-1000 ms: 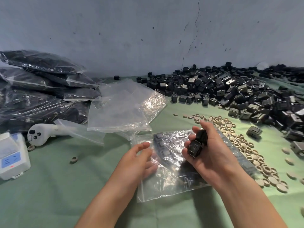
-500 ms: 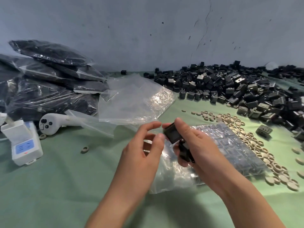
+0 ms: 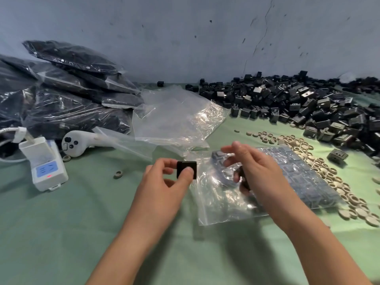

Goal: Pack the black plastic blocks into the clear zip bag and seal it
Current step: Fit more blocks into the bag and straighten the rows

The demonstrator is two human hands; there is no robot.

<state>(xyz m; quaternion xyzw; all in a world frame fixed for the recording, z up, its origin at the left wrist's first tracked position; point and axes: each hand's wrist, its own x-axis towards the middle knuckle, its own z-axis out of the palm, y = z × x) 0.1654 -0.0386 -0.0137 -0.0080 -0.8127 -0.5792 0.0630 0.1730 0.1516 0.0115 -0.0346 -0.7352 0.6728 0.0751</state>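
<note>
My left hand (image 3: pixel 164 177) pinches one black plastic block (image 3: pixel 186 169) between thumb and fingers, just left of the clear zip bag (image 3: pixel 222 202). The bag lies flat on the green cloth, its right part filled with neat rows of blocks (image 3: pixel 298 173). My right hand (image 3: pixel 259 171) hovers over the bag's open left part, fingers spread, with another black block (image 3: pixel 243 179) tucked against its palm. A large heap of loose black blocks (image 3: pixel 298 103) covers the far right of the table.
Beige rings (image 3: pixel 320 167) lie scattered right of the bag. Empty clear bags (image 3: pixel 174 118) sit behind my hands. Filled bags (image 3: pixel 61 95) are stacked at the far left, with a white handheld device (image 3: pixel 78 142) and a white socket box (image 3: pixel 47 167) in front.
A block has passed from my right hand to my left, and the hands have drawn apart. My right hand's fingers have spread over the bag. The camera view shifted.
</note>
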